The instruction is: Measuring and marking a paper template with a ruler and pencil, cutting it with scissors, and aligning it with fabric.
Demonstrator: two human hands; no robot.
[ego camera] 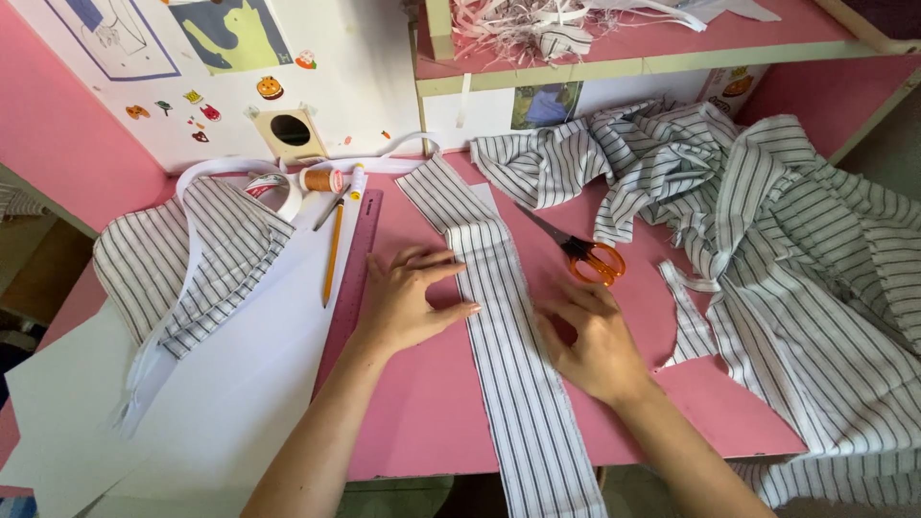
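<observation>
Two flat, unclenched hands, left hand (pixel 408 302) and right hand (pixel 593 343), are pressed on the long white black-striped fabric strip (pixel 508 326) between them; limp, light, likely best pinched at both edges.

Bare pink table (pixel 432 403) lies open between the ruler (pixel 353 278) and the long striped strip (pixel 508 345), where the left hand (pixel 408 302) rests; right of the strip, the right hand (pixel 595 341) has a small clear patch, hemmed by orange scissors (pixel 590 257) above and heaped striped fabric (pixel 796 278) beside; a pencil (pixel 333 259) and paper sheets (pixel 230 384) crowd the left.
</observation>
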